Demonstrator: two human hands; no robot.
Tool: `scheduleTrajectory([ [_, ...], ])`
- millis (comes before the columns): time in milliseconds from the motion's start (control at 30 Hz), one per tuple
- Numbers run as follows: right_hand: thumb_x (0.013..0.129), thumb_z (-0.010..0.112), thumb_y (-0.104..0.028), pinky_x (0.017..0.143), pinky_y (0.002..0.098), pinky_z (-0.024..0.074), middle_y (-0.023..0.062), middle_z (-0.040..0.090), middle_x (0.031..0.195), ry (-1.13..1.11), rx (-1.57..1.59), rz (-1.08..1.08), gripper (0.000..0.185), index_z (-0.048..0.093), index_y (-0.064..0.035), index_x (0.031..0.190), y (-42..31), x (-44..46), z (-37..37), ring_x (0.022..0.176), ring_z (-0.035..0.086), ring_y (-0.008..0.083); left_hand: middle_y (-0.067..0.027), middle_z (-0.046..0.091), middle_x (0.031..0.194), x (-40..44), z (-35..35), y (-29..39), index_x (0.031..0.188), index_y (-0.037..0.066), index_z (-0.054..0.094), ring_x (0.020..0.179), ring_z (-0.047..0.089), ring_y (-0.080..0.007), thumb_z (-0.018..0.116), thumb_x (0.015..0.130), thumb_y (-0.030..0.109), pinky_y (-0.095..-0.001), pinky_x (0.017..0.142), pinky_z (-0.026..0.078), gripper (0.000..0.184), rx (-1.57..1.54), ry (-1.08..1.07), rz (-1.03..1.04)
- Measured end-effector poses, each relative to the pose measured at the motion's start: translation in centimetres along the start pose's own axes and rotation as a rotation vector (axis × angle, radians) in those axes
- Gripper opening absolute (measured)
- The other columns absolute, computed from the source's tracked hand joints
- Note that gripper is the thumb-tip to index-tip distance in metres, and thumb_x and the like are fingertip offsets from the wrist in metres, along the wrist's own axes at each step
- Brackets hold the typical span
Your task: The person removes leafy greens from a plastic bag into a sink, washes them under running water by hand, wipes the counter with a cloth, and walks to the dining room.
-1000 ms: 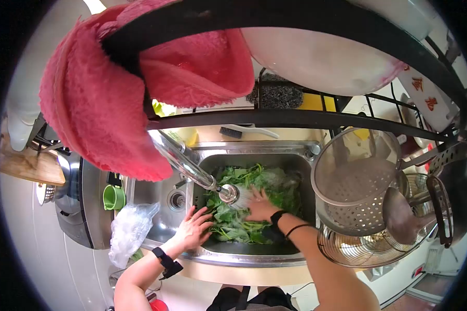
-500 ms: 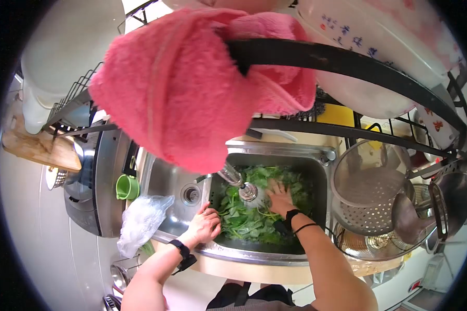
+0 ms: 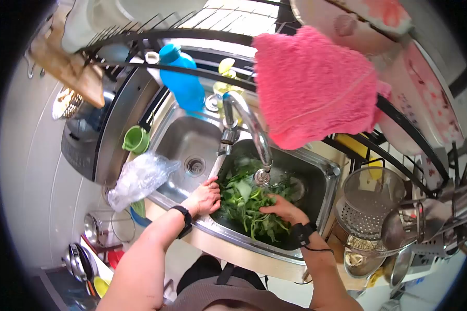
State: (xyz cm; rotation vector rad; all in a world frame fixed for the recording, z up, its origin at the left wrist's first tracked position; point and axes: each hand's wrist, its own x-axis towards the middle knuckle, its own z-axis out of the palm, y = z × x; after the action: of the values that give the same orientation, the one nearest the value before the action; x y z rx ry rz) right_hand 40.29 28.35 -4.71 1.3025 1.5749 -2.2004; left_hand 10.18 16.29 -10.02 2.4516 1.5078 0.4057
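Observation:
Leafy greens (image 3: 244, 203) lie bunched in the right basin (image 3: 316, 199) of a steel double sink, beneath the curved faucet (image 3: 253, 127). My right hand (image 3: 285, 210) is in that basin, its fingers curled into the stems at the right side of the bunch. On the divider (image 3: 217, 168) between the basins rests my left hand (image 3: 206, 198), fingers bent over its near end. Leaves partly cover the bottom of the right basin. The left basin (image 3: 179, 147) shows its drain.
A pink towel (image 3: 316, 85) hangs from the black rack above the sink. A blue bottle (image 3: 184, 78) stands behind the left basin. A green cup (image 3: 136, 140) and a plastic bag (image 3: 142, 181) are at the left, a colander (image 3: 371, 197) at the right.
The view has shifted and tilted, so faucet and bottle now show. My right hand went from spread on the leaves to curled into the stems. The greens are bunched nearer me, with less water visible.

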Motion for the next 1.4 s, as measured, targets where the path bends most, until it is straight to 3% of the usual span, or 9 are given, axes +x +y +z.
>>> scheduleTrajectory([
  [200, 0.078, 0.076, -0.016, 0.103, 0.0371, 0.0364, 0.0110, 0.052, 0.131, 0.247, -0.141, -0.443, 0.063, 0.050, -0.0062, 0.135, 6.6, 6.7, -7.1, 0.121, 0.048, 0.0241, -0.0054, 0.056, 0.067, -0.3, 0.6, -0.4, 0.057, 0.008, 0.057, 0.085, 0.056, -0.0225, 0.058, 0.071, 0.020, -0.0434, 0.113, 0.031, 0.018, 0.001, 0.030, 0.000],
  [267, 0.074, 0.078, -0.018, 0.104, 0.0531, 0.0329, 0.0202, 0.041, 0.142, 0.813, -0.450, -0.333, 0.076, 0.041, -0.0092, 0.140, 8.7, 8.5, -8.6, 0.135, 0.031, 0.0381, -0.0051, 0.056, 0.066, -0.5, 0.9, -0.9, 0.056, 0.008, 0.057, 0.083, 0.056, -0.0224, 0.058, 0.071, 0.021, -0.0429, 0.114, 0.030, 0.019, -0.020, 0.075, 0.014],
  [400, 0.066, 0.084, -0.034, 0.109, 0.0547, 0.0275, 0.0234, 0.026, 0.151, 0.642, -0.491, -0.617, 0.093, 0.037, -0.0120, 0.143, 9.6, 14.3, -2.8, 0.137, 0.027, 0.0432, -0.0048, 0.057, 0.066, -0.5, 0.6, -1.0, 0.056, 0.008, 0.058, 0.084, 0.056, -0.0224, 0.057, 0.070, 0.020, -0.0426, 0.115, 0.029, 0.019, -0.006, 0.032, 0.008],
  [567, 0.059, 0.079, -0.062, 0.113, 0.0574, 0.0131, 0.0334, 0.006, 0.154, 0.547, -1.008, -0.334, 0.113, 0.029, -0.0177, 0.151, 6.6, 16.6, 6.3, 0.141, 0.011, 0.0523, -0.0058, 0.059, 0.068, -0.8, 0.5, -1.2, 0.057, 0.007, 0.059, 0.087, 0.057, -0.0227, 0.058, 0.070, 0.020, -0.0426, 0.115, 0.028, 0.019, -0.040, 0.034, -0.016],
  [833, 0.073, 0.075, -0.051, 0.106, 0.0641, 0.0268, 0.0153, 0.015, 0.159, 0.074, -1.105, -0.226, 0.089, 0.034, -0.0252, 0.148, 7.8, 16.8, 1.6, 0.139, 0.029, 0.0398, -0.0056, 0.058, 0.070, -0.9, 0.8, -1.6, 0.058, 0.007, 0.058, 0.087, 0.057, -0.0222, 0.058, 0.072, 0.021, -0.0422, 0.115, 0.028, 0.019, -0.038, 0.056, 0.002],
  [967, 0.079, 0.071, -0.026, 0.106, 0.0653, 0.0215, 0.0188, 0.039, 0.147, 0.290, -1.314, 0.049, 0.070, 0.042, -0.0141, 0.142, 7.3, 14.9, 5.1, 0.127, 0.044, 0.0414, -0.0050, 0.060, 0.070, -1.1, 0.9, -1.6, 0.059, 0.007, 0.061, 0.089, 0.057, -0.0208, 0.057, 0.073, 0.022, -0.0405, 0.116, 0.026, 0.021, -0.033, 0.014, -0.001],
  [1067, 0.081, 0.065, -0.015, 0.104, 0.0615, 0.0270, 0.0151, 0.056, 0.128, 0.247, -1.524, -0.505, 0.059, 0.049, -0.0174, 0.138, 11.4, 14.4, 2.4, 0.125, 0.045, 0.0369, -0.0045, 0.059, 0.070, -1.0, 0.7, -1.5, 0.060, 0.008, 0.061, 0.088, 0.057, -0.0211, 0.058, 0.073, 0.021, -0.0414, 0.115, 0.028, 0.019, -0.016, 0.027, 0.001],
  [1233, 0.079, 0.062, -0.004, 0.095, 0.0543, 0.0387, 0.0124, 0.062, 0.110, 0.397, -1.563, -0.277, 0.052, 0.057, -0.0160, 0.129, 12.6, 14.1, 1.0, 0.106, 0.055, 0.0363, -0.0037, 0.057, 0.068, -1.3, 1.2, -1.5, 0.060, 0.009, 0.059, 0.086, 0.057, -0.0216, 0.058, 0.073, 0.020, -0.0424, 0.113, 0.029, 0.017, -0.027, 0.088, 0.028],
  [1400, 0.076, 0.061, 0.004, 0.083, 0.0350, 0.0481, 0.0093, 0.063, 0.107, 0.277, -0.626, -0.275, 0.048, 0.058, -0.0064, 0.123, 10.3, 13.5, 3.2, 0.097, 0.059, 0.0237, -0.0046, 0.058, 0.069, -1.1, 0.7, -1.6, 0.059, 0.008, 0.060, 0.088, 0.057, -0.0216, 0.058, 0.071, 0.021, -0.0412, 0.114, 0.028, 0.018, -0.034, 0.052, 0.003],
])
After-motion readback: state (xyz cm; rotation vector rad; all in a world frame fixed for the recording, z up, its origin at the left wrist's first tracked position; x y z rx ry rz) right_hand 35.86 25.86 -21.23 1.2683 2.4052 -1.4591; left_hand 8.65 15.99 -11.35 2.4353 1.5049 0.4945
